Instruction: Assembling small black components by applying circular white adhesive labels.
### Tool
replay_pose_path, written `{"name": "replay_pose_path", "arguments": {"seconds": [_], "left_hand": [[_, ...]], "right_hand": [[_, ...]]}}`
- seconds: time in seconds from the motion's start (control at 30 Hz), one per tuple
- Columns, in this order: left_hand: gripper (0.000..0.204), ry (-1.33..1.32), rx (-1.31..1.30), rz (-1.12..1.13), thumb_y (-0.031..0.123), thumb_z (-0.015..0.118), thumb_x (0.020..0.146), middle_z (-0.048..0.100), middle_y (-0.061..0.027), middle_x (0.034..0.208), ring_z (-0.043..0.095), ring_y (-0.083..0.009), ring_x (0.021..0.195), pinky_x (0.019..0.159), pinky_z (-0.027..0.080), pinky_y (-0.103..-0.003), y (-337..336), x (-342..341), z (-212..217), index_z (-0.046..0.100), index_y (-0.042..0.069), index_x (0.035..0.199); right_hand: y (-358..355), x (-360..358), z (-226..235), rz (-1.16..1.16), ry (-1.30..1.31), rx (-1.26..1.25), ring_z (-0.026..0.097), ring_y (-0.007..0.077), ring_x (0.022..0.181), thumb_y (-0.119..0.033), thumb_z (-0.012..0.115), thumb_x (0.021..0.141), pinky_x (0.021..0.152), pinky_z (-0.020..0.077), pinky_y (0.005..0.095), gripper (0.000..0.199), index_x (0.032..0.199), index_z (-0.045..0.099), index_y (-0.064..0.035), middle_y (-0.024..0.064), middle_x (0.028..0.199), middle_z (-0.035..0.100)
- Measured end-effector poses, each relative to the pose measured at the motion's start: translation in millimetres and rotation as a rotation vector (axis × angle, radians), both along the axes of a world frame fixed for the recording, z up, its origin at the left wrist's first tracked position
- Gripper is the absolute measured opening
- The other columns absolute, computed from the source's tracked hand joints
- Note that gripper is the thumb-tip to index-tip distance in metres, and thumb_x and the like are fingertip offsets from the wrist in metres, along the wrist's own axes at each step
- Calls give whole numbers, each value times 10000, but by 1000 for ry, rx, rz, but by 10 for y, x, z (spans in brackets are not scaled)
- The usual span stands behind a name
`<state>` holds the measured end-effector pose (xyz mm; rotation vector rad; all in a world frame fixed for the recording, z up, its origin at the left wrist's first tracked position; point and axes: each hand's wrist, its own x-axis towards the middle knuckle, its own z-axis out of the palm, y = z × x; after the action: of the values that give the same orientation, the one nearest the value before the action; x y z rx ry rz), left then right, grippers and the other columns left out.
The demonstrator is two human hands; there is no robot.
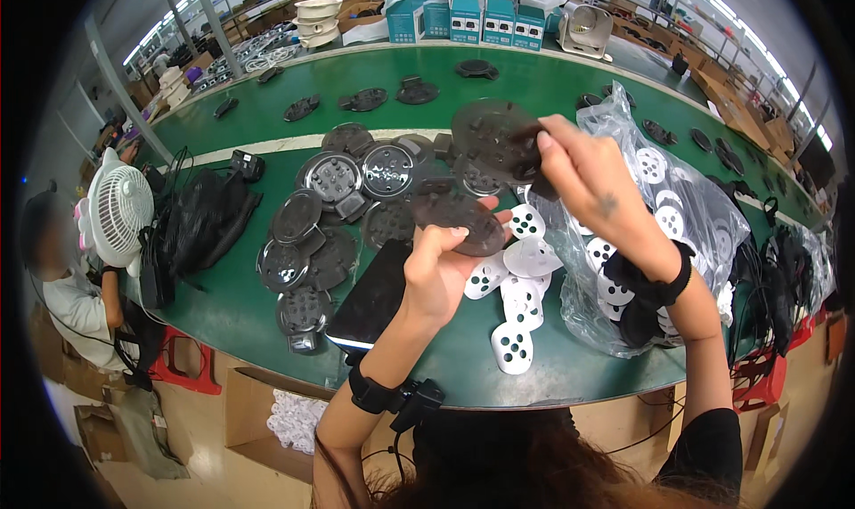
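Note:
My left hand is closed on a dark, see-through round plastic cover, thumb on top and fingers beneath. Higher and to the right, my right hand grips a second dark round plastic part by its edge; it is slightly blurred. Left of my hands lie several similar dark round parts, piled on the green table. White pieces with round holes are spread beside my left hand. A black phone-like slab lies behind my left wrist.
A clear plastic bag with more white pieces lies at the right. Past the pale strip, more dark parts rest on the green surface, with blue boxes behind. At the left stand a white fan, a black bag and a seated person.

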<state>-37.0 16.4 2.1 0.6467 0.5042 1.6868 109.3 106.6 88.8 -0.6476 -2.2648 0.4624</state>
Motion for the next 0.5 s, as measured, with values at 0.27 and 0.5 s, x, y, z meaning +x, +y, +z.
{"name": "replay_pose_path", "arguments": {"seconds": [0.27,0.5], "left_hand": [[412,-17,-129,-109,201,378,891,501,-265,1169,519,-407,1075,892,471,-467,90,0,-28,434,-111,1154],[380,300,-177,-131,238,333,962,548,-211,1116,586,-322,1001,719,575,-362,84,70,-33,400,-46,1205]], "right_hand": [[454,203,-171,-99,341,-899,623,156,712,-243,516,871,636,505,271,275,966,570,9,53,837,590],[441,226,-385,290,156,-1413,605,114,792,-137,583,848,745,499,275,191,967,604,10,61,934,628]]}}
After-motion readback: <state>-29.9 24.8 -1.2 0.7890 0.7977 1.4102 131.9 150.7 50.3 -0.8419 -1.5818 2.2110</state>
